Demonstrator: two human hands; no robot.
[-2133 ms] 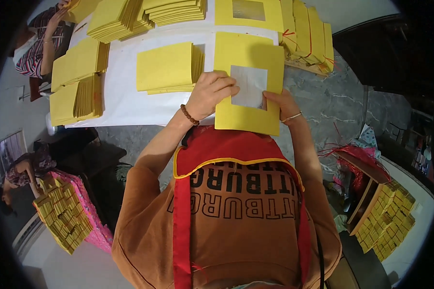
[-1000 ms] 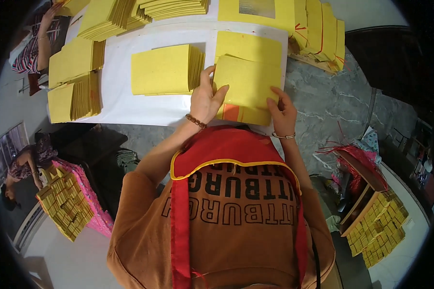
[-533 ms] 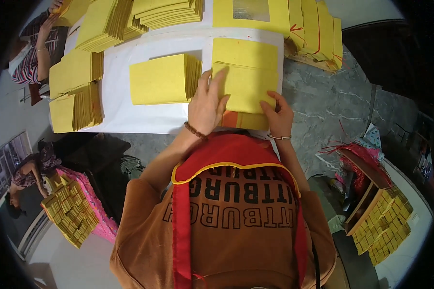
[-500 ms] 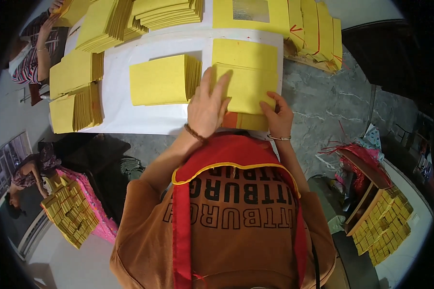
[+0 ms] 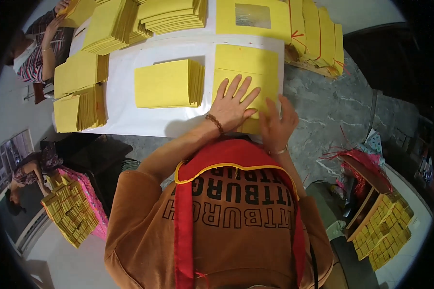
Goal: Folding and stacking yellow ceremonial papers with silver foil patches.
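Observation:
A sheet of yellow paper (image 5: 246, 59), with a crease across it, lies on the white tabletop right in front of me. My left hand (image 5: 233, 103) rests flat on its lower half, fingers spread. At the paper's lower right edge is my right hand (image 5: 278, 124), its fingers stretched and slightly smeared by motion. I see nothing held in it. Left of the sheet stands a small stack of folded yellow papers (image 5: 162, 84), apart from both hands. The paper's near end is partly hidden by my left hand and the red apron (image 5: 226, 153).
More folded yellow stacks (image 5: 112, 26) fill the far left of the white table (image 5: 125, 101). Tied yellow bundles (image 5: 318, 36) lie at the far right. Another person's hand (image 5: 58, 21) handles yellow paper at upper left. A shelf piece with red strings (image 5: 364, 168) stands at right.
My left hand has slid right from the sheet's left edge and now lies flat on it. My right hand has let go of the right edge. The orange patch is no longer visible.

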